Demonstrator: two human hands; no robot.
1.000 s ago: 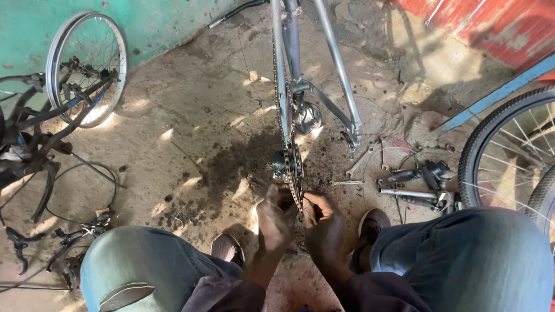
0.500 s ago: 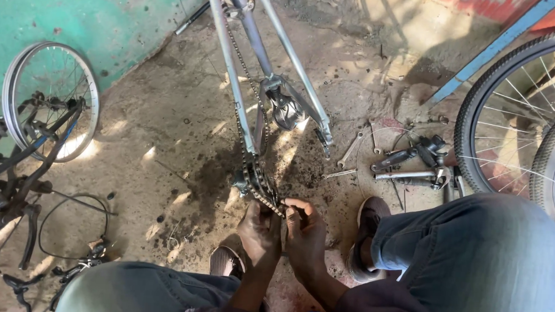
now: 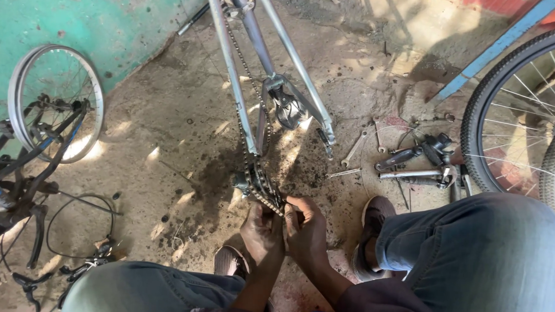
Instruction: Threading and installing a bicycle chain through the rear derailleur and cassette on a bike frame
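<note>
A grey bicycle frame (image 3: 242, 105) lies upside down on the dirty concrete floor, running from the top of the view toward me. Its greasy chain (image 3: 252, 173) and rear derailleur sit at the near end. My left hand (image 3: 262, 235) and my right hand (image 3: 307, 232) are side by side, fingers pinched on the lower loop of the chain at the derailleur. My knees in blue jeans frame both sides of the hands, and my shoes rest on the floor.
A loose bare rim (image 3: 58, 102) leans at the left by a green wall, with a dark handlebar and cables (image 3: 30, 196) below it. Wrenches (image 3: 357, 149) and a black tool (image 3: 413, 156) lie at the right. A spoked tyre (image 3: 512, 115) stands at far right.
The view has shifted, so the frame and my hands sit more to the left and centre. Both hands have stayed on the chain at the derailleur, drawing closer together.
</note>
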